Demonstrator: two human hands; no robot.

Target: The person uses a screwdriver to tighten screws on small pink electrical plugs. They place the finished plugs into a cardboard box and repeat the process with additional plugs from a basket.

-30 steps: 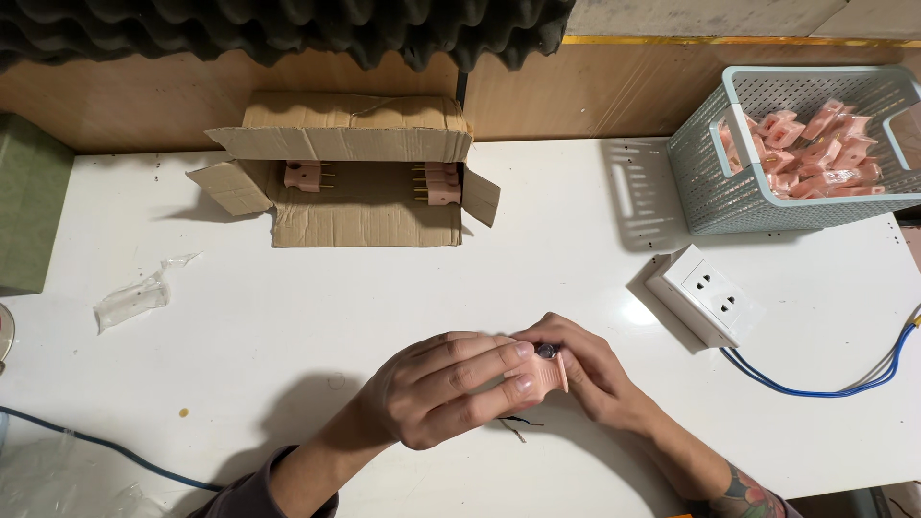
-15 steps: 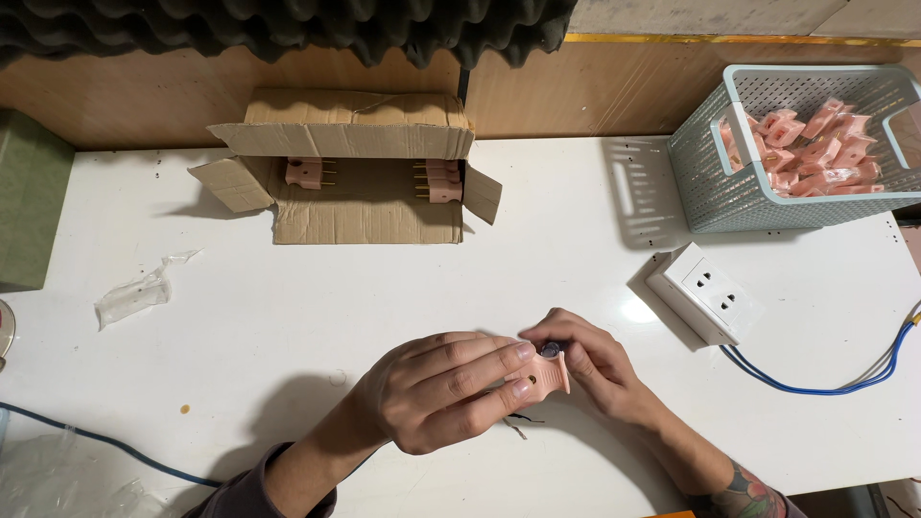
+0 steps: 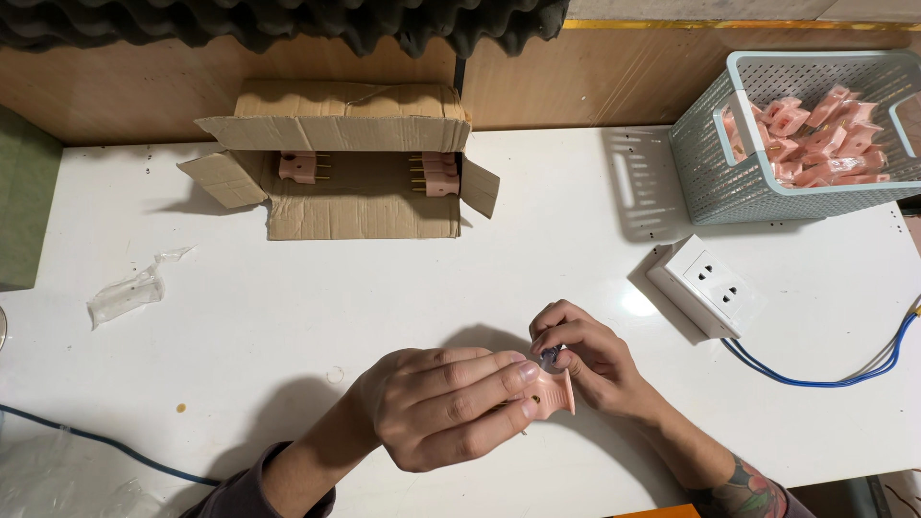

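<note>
1. Pink plug (image 3: pixel 554 393) sits between both hands, low at the near middle of the white worktop (image 3: pixel 288 317).
2. Left hand (image 3: pixel 446 408) wraps the plug from the left, its fingers (image 3: pixel 499 376) curled and clamped on the plug's body.
3. Right hand (image 3: pixel 585 360) meets it from the right; its fingers pinch a small dark, rounded part (image 3: pixel 550 359) at the plug's top, touching the plug.
4. Cardboard box (image 3: pixel 336 158) lies open on its side at the far left-centre, with more pink plugs (image 3: pixel 436 173) inside.
5. Grey-blue basket (image 3: pixel 806 134) stands at the far right, filled with pink pieces (image 3: pixel 815 134).
6. White socket block (image 3: pixel 710 286) rests just in front of the basket, right of the hands and apart from them; a blue cable (image 3: pixel 825 379) runs from it toward the right edge.
7. Clear plastic scrap (image 3: pixel 129 293) lies at the left, well apart from the hands.
</note>
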